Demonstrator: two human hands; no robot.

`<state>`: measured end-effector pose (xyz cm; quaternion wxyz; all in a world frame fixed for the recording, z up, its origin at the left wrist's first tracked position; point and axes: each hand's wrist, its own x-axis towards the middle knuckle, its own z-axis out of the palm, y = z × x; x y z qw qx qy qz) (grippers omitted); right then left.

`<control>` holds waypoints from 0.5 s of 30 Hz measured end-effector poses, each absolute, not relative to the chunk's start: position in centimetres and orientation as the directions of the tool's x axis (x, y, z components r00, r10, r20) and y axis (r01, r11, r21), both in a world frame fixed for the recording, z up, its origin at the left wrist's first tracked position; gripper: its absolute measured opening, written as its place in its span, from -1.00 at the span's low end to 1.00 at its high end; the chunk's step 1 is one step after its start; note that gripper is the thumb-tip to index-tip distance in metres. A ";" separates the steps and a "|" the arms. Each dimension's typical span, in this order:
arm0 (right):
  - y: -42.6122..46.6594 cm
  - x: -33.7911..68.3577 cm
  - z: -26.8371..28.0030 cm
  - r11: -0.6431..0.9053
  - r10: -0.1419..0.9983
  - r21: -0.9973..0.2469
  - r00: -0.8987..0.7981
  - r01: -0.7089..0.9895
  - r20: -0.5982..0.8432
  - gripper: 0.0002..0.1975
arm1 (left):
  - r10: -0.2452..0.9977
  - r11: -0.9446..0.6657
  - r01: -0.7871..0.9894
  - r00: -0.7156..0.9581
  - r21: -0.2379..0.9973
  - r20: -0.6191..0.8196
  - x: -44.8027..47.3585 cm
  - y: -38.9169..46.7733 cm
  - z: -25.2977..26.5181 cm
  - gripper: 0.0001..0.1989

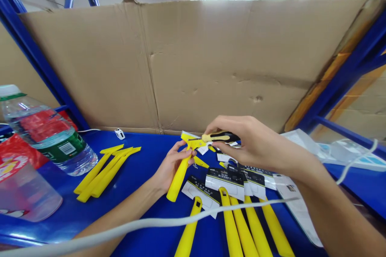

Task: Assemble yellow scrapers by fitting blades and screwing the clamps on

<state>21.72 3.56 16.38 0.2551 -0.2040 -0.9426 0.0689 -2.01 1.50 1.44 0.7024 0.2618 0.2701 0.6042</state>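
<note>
My left hand [172, 164] is closed around the neck of a yellow scraper [180, 174], its handle slanting down toward me and its head up. In my right hand [245, 140] is a screwdriver [221, 137] with a black and cream handle. Its thin shaft points left and lies against the scraper's head; whether the tip sits in a screw is too small to tell. Below my hands, several yellow-handled scrapers [230, 225] lie with black and white cards [225, 180] at their heads. Another yellow handle [189, 229] lies left of them beside a similar card.
Several yellow handles [110, 172] lie on the blue table [141, 209] at left, near a water bottle [57, 136] and a clear plastic cup [28, 188]. A white cable [169, 222] crosses the near view. Cardboard [211, 68] walls the back; blue posts [346, 68] flank it.
</note>
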 end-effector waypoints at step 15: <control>4.1 22.0 16.4 0.925 0.378 -0.226 -0.780 0.304 0.498 -0.88 | 0.987 0.155 -0.706 0.138 0.691 -0.081 -1.8 1.5 1.1 -0.49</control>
